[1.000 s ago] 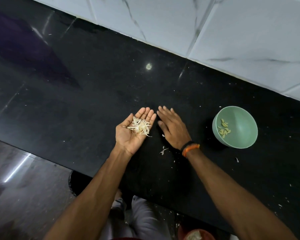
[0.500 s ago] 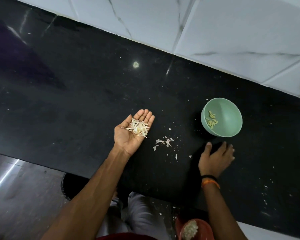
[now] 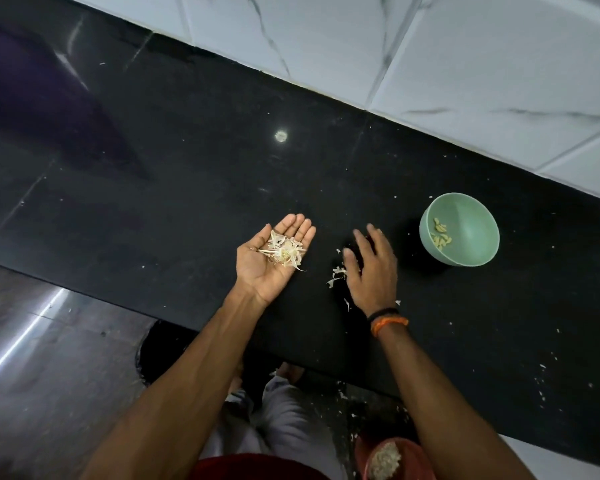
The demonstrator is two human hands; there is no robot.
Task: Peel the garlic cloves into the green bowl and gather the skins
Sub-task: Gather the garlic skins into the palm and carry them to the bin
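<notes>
Black polished stone counter: right hand flat, fingers spread, against loose papery skin scraps. Left hand palm-up, fingers together, cradling pale skin pile. Farther right, round green bowl holds peeled garlic cloves. Peeling looks finished; scattered flecks remain.

Pale skins in upturned palm; peeled cloves in upright green bowl, rt.

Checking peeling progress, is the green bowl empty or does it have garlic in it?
Not empty: a few peeled cloves lie inside the green bowl.
</notes>
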